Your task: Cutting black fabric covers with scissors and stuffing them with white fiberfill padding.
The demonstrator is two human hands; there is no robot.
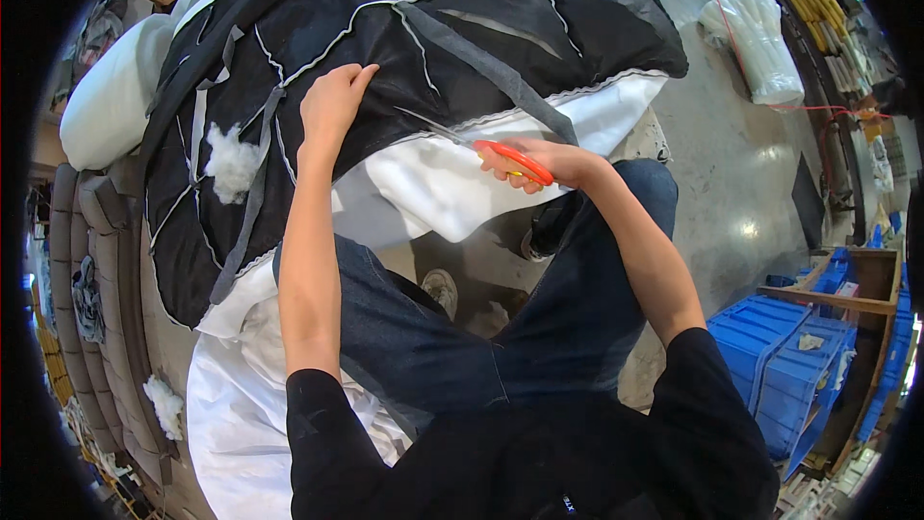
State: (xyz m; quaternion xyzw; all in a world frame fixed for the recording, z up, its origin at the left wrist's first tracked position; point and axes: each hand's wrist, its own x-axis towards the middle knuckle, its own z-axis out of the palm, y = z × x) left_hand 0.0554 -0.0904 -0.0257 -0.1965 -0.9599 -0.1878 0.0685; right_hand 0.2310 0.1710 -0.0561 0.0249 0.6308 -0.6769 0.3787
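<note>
A large black fabric cover point(462, 48), quilted with white seams and grey straps, spreads in front of me over white cloth point(443, 188). On its near part rests my left hand point(332, 101), curled closed with the thumb side pointing right; whatever its fingers grip is hidden. My right hand point(534, 164) grips a pair of scissors point(515, 154) by the red and yellow handles. Their thin blades point up and left, over the black fabric near its white zigzag edge. A tuft of white stuffing point(231, 164) lies on the cover, left of my left forearm.
A white roll point(115, 91) stands at the left, above a grey padded sofa piece point(106, 299). Plastic-wrapped white material point(756, 43) lies on the floor at the far right, with a red hose beside it. Blue bins point(760, 347) stand at the lower right.
</note>
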